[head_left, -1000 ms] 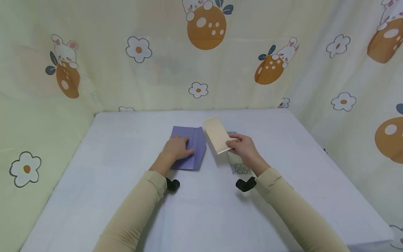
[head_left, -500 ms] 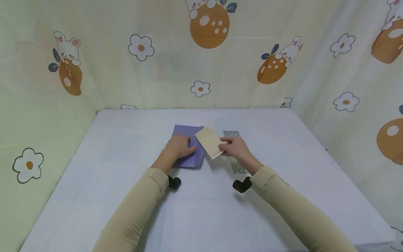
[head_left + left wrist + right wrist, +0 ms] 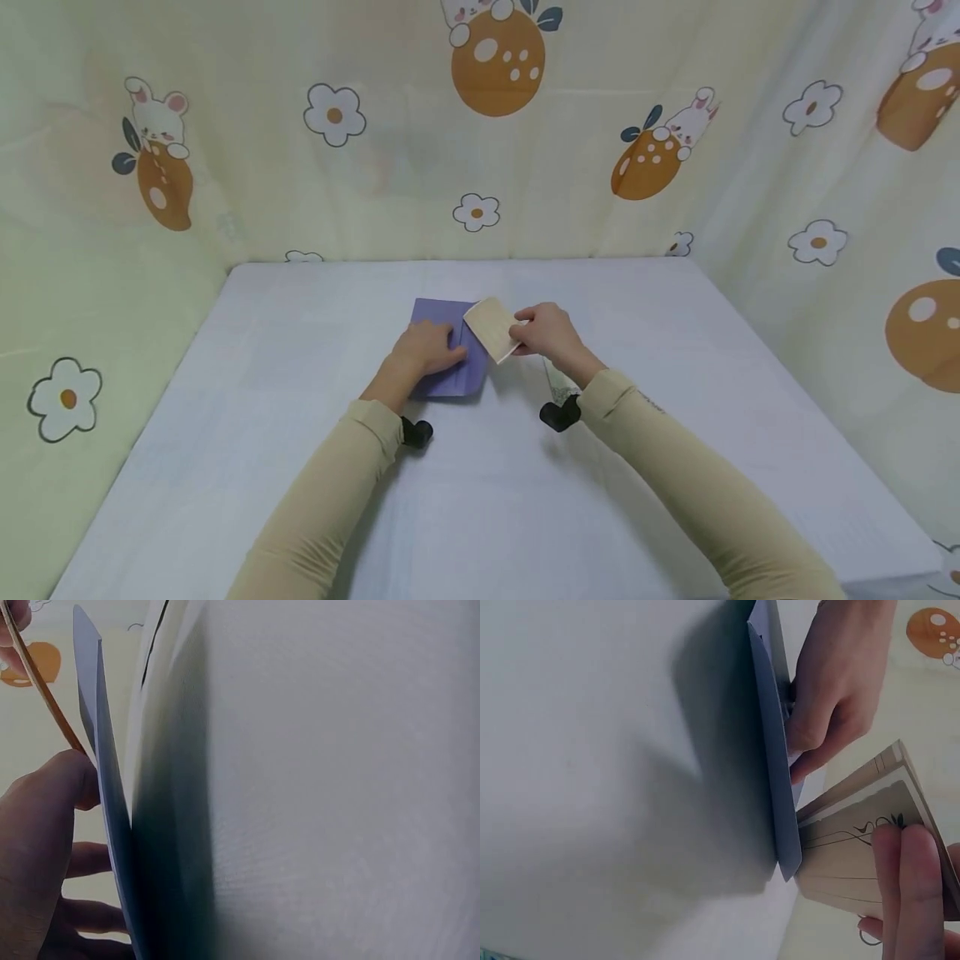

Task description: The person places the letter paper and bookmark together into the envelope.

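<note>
A purple envelope (image 3: 438,312) lies on the white table, its flap side to the right. My left hand (image 3: 426,350) rests on it; in the left wrist view the thumb and fingers touch its upper face. My right hand (image 3: 551,333) pinches a cream folded paper (image 3: 491,327) by its right end, tilted above the envelope's right part. In the right wrist view the folded paper (image 3: 840,862) shows layers and dark line drawings, its near edge close to the envelope (image 3: 776,765). Whether paper and envelope touch cannot be told.
A green patterned card (image 3: 561,385) lies on the table, partly hidden beneath my right wrist. Black wrist cameras (image 3: 561,412) hang under both cuffs. A printed curtain (image 3: 397,167) surrounds the back and sides of the white table (image 3: 480,517).
My right hand has moved left with the folded paper, bringing it over the envelope's right edge. The green card is now mostly covered by that arm. My left hand stays on the envelope.
</note>
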`<state>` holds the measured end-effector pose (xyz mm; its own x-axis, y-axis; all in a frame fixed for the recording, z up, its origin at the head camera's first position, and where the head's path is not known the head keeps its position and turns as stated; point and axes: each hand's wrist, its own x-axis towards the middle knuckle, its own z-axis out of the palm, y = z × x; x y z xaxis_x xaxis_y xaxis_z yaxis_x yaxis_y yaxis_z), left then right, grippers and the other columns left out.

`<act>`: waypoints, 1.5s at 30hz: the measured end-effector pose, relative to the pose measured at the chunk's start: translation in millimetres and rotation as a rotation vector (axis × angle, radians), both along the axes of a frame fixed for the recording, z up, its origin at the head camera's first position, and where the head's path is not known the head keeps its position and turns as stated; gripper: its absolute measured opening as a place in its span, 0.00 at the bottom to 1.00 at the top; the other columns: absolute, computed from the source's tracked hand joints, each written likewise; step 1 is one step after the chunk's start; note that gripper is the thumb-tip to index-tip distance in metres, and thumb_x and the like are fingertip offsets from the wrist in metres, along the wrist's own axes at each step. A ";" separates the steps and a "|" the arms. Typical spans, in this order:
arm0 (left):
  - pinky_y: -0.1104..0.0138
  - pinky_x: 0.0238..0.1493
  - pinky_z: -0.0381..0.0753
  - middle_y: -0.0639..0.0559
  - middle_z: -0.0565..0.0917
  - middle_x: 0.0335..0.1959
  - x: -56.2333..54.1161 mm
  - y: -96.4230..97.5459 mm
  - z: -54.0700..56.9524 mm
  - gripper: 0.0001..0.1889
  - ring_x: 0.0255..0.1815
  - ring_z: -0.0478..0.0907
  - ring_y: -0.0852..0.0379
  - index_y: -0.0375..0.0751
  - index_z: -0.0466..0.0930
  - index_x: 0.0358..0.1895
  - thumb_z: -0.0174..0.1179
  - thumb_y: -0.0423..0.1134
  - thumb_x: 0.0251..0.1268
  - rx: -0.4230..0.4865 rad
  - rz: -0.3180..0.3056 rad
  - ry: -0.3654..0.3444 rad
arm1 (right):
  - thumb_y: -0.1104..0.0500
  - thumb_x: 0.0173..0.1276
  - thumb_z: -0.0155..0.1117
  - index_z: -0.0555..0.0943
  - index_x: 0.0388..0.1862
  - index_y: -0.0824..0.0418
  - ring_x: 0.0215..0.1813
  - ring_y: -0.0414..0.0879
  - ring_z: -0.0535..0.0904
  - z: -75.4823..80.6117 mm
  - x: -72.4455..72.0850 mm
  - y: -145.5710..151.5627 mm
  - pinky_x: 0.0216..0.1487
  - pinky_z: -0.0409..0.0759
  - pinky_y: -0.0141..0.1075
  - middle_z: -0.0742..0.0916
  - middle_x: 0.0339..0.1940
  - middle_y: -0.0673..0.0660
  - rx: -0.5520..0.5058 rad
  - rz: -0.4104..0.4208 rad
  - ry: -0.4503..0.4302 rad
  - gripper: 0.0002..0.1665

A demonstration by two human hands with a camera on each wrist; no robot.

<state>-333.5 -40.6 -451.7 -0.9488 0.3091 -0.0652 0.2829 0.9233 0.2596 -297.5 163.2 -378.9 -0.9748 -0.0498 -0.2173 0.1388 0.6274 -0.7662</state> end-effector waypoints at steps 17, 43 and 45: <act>0.57 0.39 0.77 0.43 0.83 0.36 -1.8 0.2 -1.3 0.22 0.37 0.79 0.45 0.43 0.77 0.41 0.49 0.57 0.57 0.007 -0.012 -0.001 | 0.62 0.61 0.55 0.78 0.54 0.70 0.25 0.41 0.86 28.7 -12.0 -7.5 0.36 0.83 0.33 0.89 0.34 0.61 0.370 0.204 -0.027 0.23; 0.55 0.44 0.76 0.45 0.83 0.42 -6.5 -5.0 -1.3 0.27 0.40 0.77 0.49 0.43 0.79 0.51 0.46 0.58 0.60 0.072 -0.004 -0.008 | 0.62 0.60 0.64 0.77 0.57 0.67 0.20 0.35 0.79 -0.3 -11.2 -23.7 0.30 0.78 0.26 0.85 0.20 0.51 0.062 0.174 -0.131 0.25; 0.54 0.48 0.76 0.45 0.83 0.47 -6.3 -5.6 -0.9 0.29 0.44 0.78 0.48 0.44 0.77 0.57 0.46 0.58 0.60 0.080 0.008 -0.018 | 0.62 0.60 0.64 0.77 0.56 0.67 0.21 0.35 0.79 -2.3 -9.9 -25.0 0.31 0.78 0.26 0.84 0.19 0.50 0.064 0.190 -0.149 0.24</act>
